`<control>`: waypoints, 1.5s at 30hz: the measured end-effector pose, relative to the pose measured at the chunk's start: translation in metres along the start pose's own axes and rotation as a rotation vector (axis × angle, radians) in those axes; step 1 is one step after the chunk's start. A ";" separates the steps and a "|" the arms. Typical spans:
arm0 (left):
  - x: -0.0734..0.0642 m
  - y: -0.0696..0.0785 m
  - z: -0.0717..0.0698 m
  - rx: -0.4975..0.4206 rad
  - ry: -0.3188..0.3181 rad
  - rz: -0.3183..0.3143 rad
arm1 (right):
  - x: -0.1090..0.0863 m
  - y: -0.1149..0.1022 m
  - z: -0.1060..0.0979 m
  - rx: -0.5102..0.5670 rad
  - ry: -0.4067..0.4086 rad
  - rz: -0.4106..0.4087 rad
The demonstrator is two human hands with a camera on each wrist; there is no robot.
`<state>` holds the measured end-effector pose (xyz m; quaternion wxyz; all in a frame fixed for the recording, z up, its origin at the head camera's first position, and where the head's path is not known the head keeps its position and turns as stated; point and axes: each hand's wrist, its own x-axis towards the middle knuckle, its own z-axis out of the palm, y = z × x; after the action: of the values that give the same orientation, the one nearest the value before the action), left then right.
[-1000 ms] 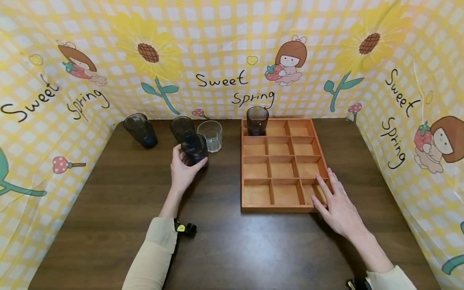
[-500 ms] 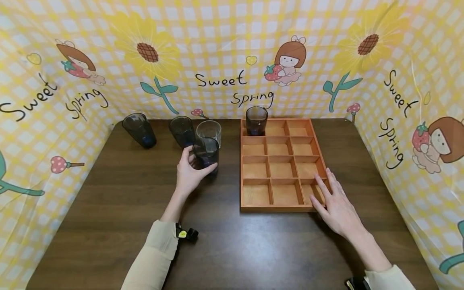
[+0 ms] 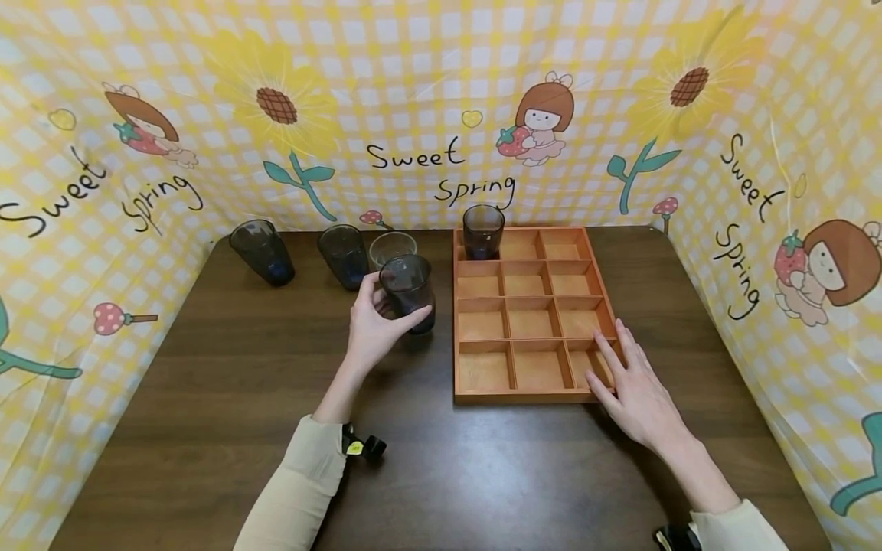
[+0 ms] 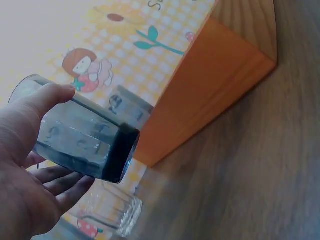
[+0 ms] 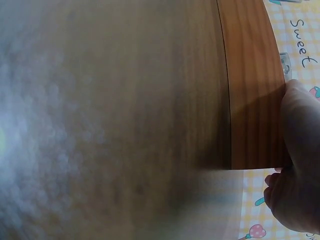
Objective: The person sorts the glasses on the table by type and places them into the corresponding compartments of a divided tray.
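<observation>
My left hand [image 3: 377, 325] holds a dark tinted drinking glass [image 3: 408, 285] between thumb and fingers, just left of the wooden compartment box [image 3: 475, 398]. The left wrist view shows this glass [image 4: 82, 137] near the box's side wall [image 4: 200, 85]. A clear glass [image 3: 393, 246] stands behind it, partly hidden. My right hand [image 3: 644, 394] rests with spread fingers on the box's front right corner. In the right wrist view the thumb [image 5: 300, 115] lies along the box's upper edge. Another dark glass [image 3: 484, 232] stands upright in the back left compartment.
Two more dark glasses, one at the far left [image 3: 263, 252] and one beside the clear glass [image 3: 343, 256], stand near the table's back edge. A yellow checked cloth [image 3: 413, 92] surrounds the brown table [image 3: 207, 398] at the back and sides.
My left hand has carried the dark glass rightward and slightly toward me, away from the other dark glass and across in front of the clear one. My right hand stays on the box.
</observation>
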<state>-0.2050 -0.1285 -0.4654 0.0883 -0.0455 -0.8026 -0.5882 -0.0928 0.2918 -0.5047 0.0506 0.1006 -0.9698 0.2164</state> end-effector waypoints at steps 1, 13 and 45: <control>0.000 0.002 0.001 -0.006 -0.002 0.001 | 0.000 0.000 0.000 0.000 -0.001 -0.002; 0.008 0.020 0.024 -0.041 -0.050 0.076 | -0.002 -0.004 0.002 0.002 -0.006 -0.002; 0.062 0.017 0.091 0.019 -0.090 0.060 | -0.005 -0.006 0.003 -0.099 -0.006 -0.060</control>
<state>-0.2712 -0.0381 -0.4638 0.0701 -0.0949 -0.8095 -0.5752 -0.0868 0.2863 -0.5055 0.0593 0.1277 -0.9760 0.1661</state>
